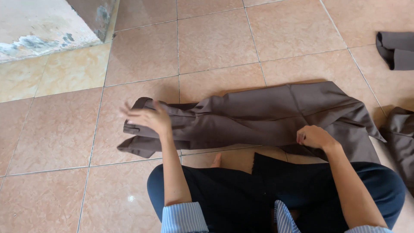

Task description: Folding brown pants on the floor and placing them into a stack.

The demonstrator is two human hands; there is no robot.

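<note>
**Inspector:** Presently, the left hand [148, 117] lies spread and loose on the waistband end of the brown trousers [258, 116]; the right hand [312, 137] is clenched on the near edge of the cloth.

**Clerk:** And where is the garment?

**Inspector:** Flat on the tiled floor [215, 43], lengthwise before the seated person's knees. I judge this a smoothing stage within folding; the next move calls for both hands gripping. More brown cloth pieces [396, 49] lie to the right.
</note>
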